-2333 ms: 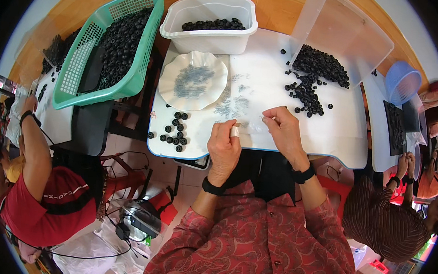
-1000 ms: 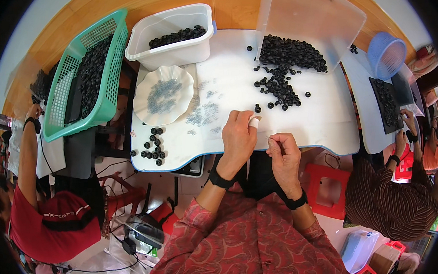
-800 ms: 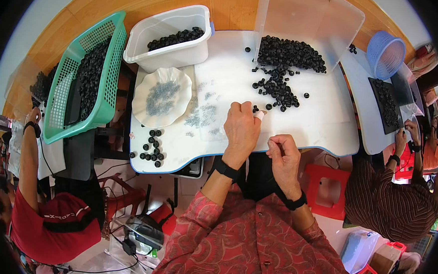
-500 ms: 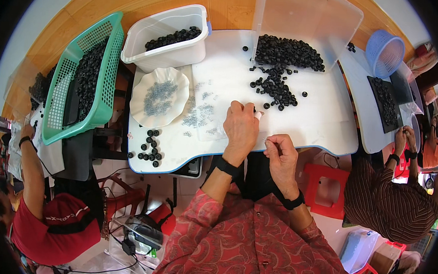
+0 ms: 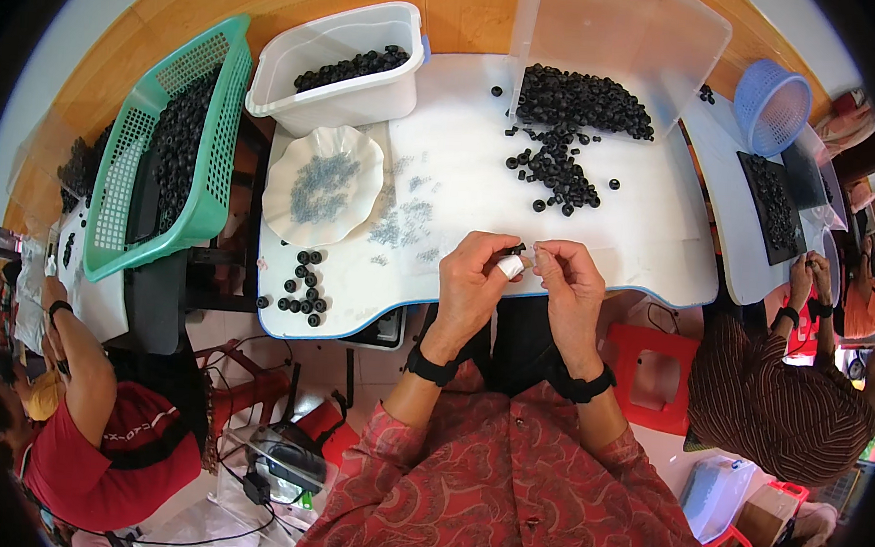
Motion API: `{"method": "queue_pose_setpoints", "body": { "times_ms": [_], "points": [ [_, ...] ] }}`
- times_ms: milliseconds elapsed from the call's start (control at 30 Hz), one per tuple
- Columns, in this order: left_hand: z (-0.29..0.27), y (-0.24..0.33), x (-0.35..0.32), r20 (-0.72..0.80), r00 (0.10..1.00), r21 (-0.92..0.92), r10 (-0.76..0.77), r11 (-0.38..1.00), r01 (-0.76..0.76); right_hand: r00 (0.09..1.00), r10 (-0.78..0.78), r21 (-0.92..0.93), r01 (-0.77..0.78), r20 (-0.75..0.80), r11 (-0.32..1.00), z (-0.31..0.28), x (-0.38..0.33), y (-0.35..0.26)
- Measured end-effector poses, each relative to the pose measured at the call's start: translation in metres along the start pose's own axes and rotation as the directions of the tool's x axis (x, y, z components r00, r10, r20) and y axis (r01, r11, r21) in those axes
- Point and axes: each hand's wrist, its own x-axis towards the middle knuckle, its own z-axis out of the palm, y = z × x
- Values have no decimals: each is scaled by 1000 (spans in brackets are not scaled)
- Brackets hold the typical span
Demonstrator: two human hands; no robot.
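My left hand (image 5: 468, 287), with a white wrap on one finger, pinches a small round black part (image 5: 516, 249) above the table's front edge. Close beside it, the fingertips of my right hand (image 5: 573, 290) are pressed together next to that part; whatever they hold is too small to make out. Beyond my hands lies a spill of similar black parts (image 5: 561, 181), running out of a tipped clear bin (image 5: 627, 34). To the left, tiny translucent pieces (image 5: 403, 223) are scattered over the white table (image 5: 447, 124).
A scalloped white dish (image 5: 363, 214) holds more tiny pieces. Behind it stands a white tub (image 5: 352, 113) of black parts, with a green basket (image 5: 229, 110) farther left. Several black parts (image 5: 306, 291) sit at the front left. Co-workers sit on both sides; a red stool (image 5: 649, 417) stands at right.
My left hand has drawn back from the spill toward me, bringing a black part. My right hand has come up beside it. The co-worker's arm on the left has lowered.
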Motion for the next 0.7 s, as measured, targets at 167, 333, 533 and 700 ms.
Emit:
{"method": "queue_pose_setpoints", "body": {
  "times_ms": [167, 333, 533, 700],
  "points": [
    [-2, -4, -7, -14, 1000, -41, -15, 999, 14, 998, 5, 76, -9, 60, 997, 8, 1, 1],
    [-6, 4, -9, 6, 1000, 78, 18, 997, -19, 997, -8, 78, 3, 76, 997, 7, 3, 12],
    [-8, -4, -11, -17, 1000, 34, 17, 999, -16, 996, 22, 91, -30, 90, 995, 10, 2, 13],
    [-11, -11, -13, -18, 999, -29, -31, 999, 30, 999, -26, -9, 26, 48, 1000, 9, 4, 9]
  ]
}}
